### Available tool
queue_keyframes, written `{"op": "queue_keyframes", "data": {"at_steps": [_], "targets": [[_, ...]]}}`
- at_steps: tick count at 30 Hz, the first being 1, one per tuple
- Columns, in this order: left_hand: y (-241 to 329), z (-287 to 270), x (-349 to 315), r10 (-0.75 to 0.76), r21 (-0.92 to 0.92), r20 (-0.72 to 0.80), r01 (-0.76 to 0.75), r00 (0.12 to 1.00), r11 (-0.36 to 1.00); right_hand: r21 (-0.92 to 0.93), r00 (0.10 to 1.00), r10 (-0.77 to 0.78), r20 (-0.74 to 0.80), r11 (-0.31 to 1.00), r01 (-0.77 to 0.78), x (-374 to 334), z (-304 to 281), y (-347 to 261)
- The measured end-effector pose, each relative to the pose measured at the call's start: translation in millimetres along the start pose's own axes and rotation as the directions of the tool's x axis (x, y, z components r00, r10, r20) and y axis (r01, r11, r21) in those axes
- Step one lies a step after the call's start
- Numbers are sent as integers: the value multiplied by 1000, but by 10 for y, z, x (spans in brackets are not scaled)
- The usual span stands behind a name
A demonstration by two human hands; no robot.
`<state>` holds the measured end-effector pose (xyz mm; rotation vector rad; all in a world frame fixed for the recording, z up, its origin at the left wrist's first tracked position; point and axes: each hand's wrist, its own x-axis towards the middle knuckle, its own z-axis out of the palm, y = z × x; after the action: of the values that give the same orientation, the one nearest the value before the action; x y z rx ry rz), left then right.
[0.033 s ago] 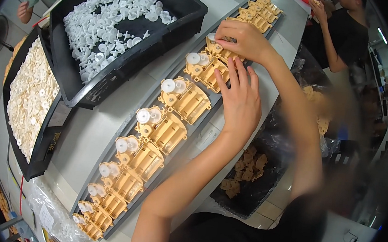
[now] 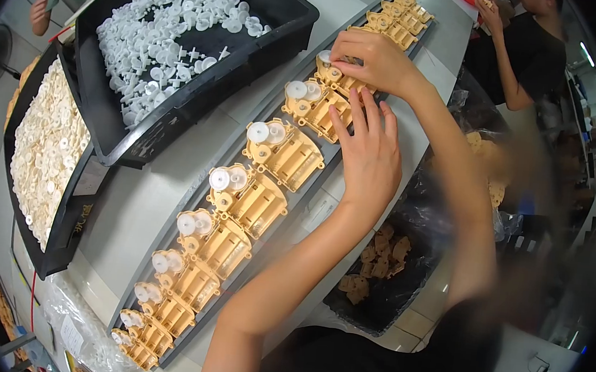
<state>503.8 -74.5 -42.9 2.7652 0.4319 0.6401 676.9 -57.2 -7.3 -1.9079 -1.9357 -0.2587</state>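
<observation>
A long grey rail [image 2: 215, 151] carries a row of yellow plastic housings [image 2: 257, 200], each open on top. Pairs of white plastic gears [image 2: 220, 178] sit on the nearer ones. My right hand [image 2: 374, 61] reaches over a housing toward the far end. Its thumb and fingers are pinched at a white gear [image 2: 324, 56], which they partly cover. Just nearer to me, my left hand [image 2: 373, 154] is open with fingers spread. Its fingertips rest against the housings at the right edge of the row, and nothing is held in it.
Left of the row, a black tray [image 2: 230, 72] of white gears overlaps a black bin [image 2: 67, 235] of cream-coloured small parts. A dark crate [image 2: 372, 311] with yellow parts stands below the table's right edge. A clear plastic bag [image 2: 80, 319] lies near left. Two other people are across the table.
My hands and the row of housings look the same. The person at the far left has moved a hand very slightly.
</observation>
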Motion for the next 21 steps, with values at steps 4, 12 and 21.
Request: {"op": "queue_keyframes", "data": {"at_steps": [4,12,21], "targets": [[-13,14,34,-7,-30,-8,7,1000,1000,-26,998,-3,57,1000,5,9,-47,-11],[9,42,76,-8,-62,-20,6,1000,998,66,986,79,148,994,-90,24,-55,59],[19,-84,-78,-29,-123,-152,10,988,992,251,981,153,118,951,-178,24,41,67]]}}
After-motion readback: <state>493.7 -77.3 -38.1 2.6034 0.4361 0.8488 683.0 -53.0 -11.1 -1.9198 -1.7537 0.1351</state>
